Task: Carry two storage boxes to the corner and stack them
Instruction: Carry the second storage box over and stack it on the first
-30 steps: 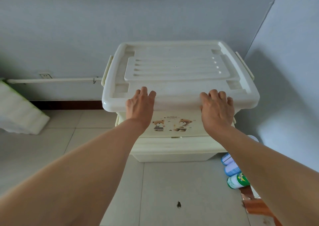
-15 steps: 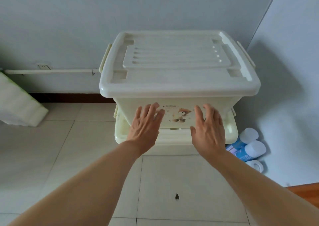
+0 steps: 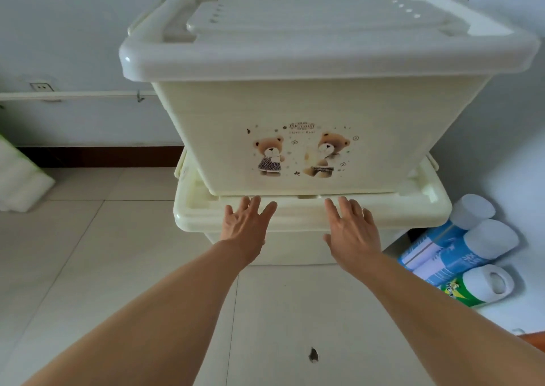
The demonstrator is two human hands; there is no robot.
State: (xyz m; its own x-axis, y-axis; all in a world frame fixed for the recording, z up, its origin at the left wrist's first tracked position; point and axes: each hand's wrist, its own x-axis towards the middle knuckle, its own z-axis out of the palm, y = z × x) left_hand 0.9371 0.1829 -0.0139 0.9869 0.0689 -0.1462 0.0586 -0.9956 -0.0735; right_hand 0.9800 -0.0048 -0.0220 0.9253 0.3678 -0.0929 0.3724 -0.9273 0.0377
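Both hands, left [image 3: 246,223] and right [image 3: 349,229], reach open and empty toward the lower box [image 3: 309,217]. Upper box [image 3: 295,114] sits stacked on it in the corner; stacking looks done, leaving perhaps a squaring nudge.

Soft even daylight, wide-angle edge distortion

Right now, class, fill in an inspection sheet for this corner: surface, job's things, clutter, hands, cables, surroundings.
Surface: pale tiled floor, one dark speck.
Job's things: upper box with bear picture sits on lower box, both lidded.
Clutter: three spray cans lying right of the boxes; white bundle at left.
Hands: left hand and right hand open, fingers spread at the lower lid's front edge.
Cables: nothing seen.
Surroundings: wall socket, wall rail.
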